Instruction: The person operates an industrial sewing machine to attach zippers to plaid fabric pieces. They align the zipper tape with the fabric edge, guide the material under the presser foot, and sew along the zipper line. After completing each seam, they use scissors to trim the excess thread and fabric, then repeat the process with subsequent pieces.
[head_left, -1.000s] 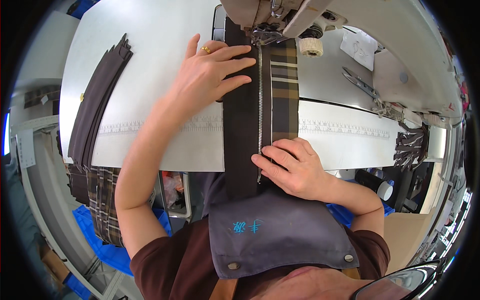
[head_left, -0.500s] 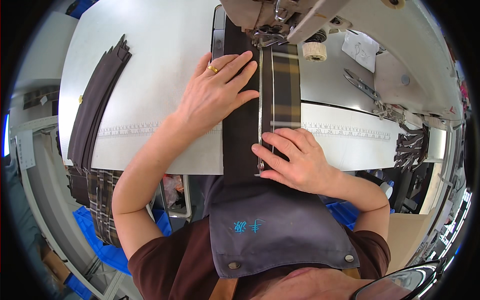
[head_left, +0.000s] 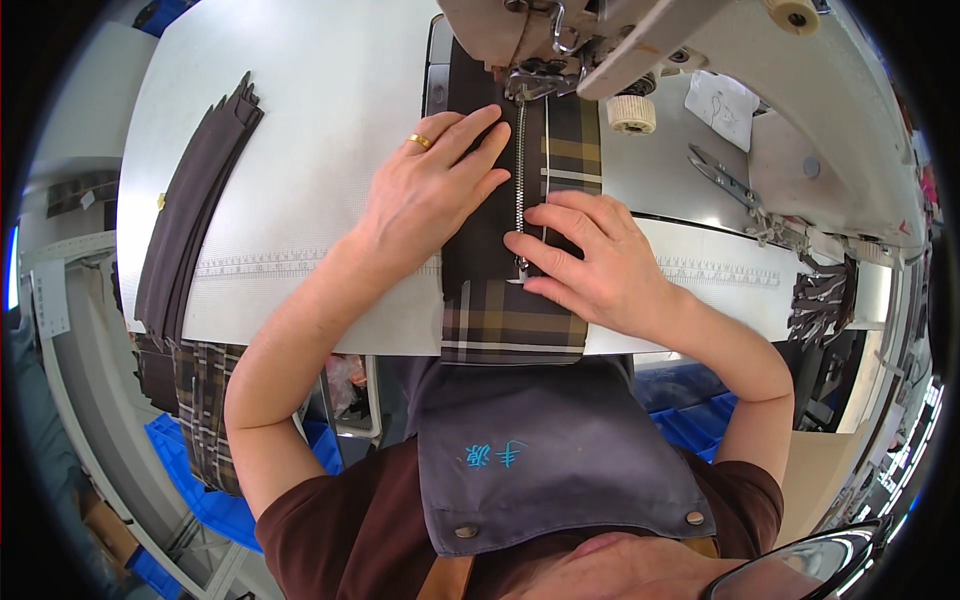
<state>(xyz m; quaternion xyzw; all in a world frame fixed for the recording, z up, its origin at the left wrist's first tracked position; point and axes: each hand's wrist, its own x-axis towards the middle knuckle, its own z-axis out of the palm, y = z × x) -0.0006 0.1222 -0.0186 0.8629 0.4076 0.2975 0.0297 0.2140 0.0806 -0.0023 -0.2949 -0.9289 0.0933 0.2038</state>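
A dark fabric strip point(head_left: 470, 262) with brown plaid point(head_left: 570, 145) along its right side runs under the presser foot point(head_left: 522, 82) of a sewing machine point(head_left: 760, 40). A metal zipper point(head_left: 519, 160) lies along it. My left hand point(head_left: 430, 185) rests open on the dark fabric left of the zipper, fingertips just below the foot. My right hand point(head_left: 590, 260) lies lower, fingers apart, fingertips on the zipper near its slider. Below it, the plaid lower end point(head_left: 510, 330) of the piece lies at the table's front edge.
Dark strips point(head_left: 185, 200) lie on the white table point(head_left: 290, 120) at left. Plaid pieces point(head_left: 205, 420) hang over a blue bin point(head_left: 180, 460). Scissors point(head_left: 725, 175), a white cloth point(head_left: 720, 105) and a pile of zippers point(head_left: 820, 300) are at right.
My right hand has moved up toward the machine with the fabric and zipper; the plaid lower end now shows. My left hand has shifted slightly down.
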